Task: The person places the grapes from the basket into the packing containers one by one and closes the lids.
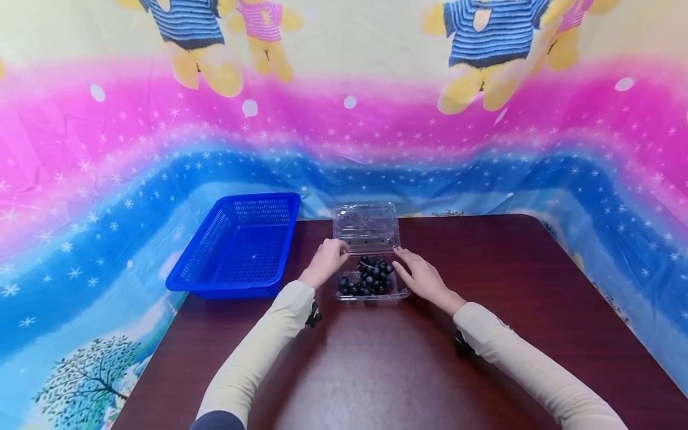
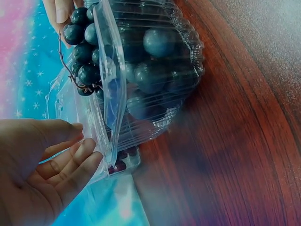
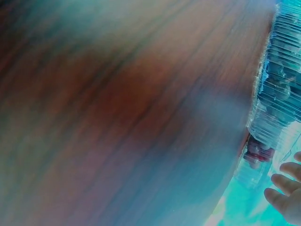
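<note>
A clear plastic clamshell box [image 1: 400, 294] stands on the table with its lid [image 1: 366, 224] raised at the back. Dark grapes [image 1: 371, 276] lie inside; in the left wrist view a bunch of grapes [image 2: 83, 52] on a brown stem rises above the rim. My left hand [image 1: 326, 260] is at the box's back left corner, its bent fingertips right at the rim, thumb apart from the fingers. On the opposite side my right hand [image 1: 423, 276] reaches along the right rim with fingers extended, fingertips by the lid's lower corner. The right wrist view catches only its fingers [image 3: 282, 186].
A blue plastic basket [image 1: 235, 289] with perforated walls stands to the left, its left end past the table's edge. The dark red wooden table [image 1: 365, 370] extends toward me and to the right. A printed cloth [image 1: 349, 131] hangs behind it.
</note>
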`<state>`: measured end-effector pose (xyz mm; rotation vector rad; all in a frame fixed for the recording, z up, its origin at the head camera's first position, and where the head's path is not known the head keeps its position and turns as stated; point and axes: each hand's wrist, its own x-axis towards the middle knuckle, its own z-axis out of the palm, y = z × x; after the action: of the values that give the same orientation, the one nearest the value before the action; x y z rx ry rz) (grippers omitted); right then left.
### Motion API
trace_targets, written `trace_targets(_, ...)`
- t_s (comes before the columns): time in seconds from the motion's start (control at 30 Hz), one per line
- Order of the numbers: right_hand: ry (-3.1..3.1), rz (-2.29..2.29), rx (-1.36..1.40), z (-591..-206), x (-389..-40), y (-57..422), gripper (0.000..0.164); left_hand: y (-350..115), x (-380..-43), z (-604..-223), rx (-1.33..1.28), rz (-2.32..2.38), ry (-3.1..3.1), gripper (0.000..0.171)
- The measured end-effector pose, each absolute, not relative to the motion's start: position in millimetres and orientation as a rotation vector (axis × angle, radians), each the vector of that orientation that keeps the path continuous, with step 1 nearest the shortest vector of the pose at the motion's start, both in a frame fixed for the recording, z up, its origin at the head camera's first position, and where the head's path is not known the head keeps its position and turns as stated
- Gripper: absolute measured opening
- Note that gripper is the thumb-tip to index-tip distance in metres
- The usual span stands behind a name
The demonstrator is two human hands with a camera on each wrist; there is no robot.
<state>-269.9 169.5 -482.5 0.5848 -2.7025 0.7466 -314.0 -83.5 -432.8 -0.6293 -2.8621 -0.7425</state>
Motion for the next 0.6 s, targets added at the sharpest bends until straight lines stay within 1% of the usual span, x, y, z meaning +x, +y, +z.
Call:
trace_targets(0.37,-2.68,0.86,0.521,-484,-276,173,0.056,-90,-318,-434,-0.537,-0.76,-2.84,0.015)
trace_targets(0.6,-2.66,0.919,0.515,-488,-282,177,0.058,-96,-320,-440,-0.469,-0.822,-2.839,0.021)
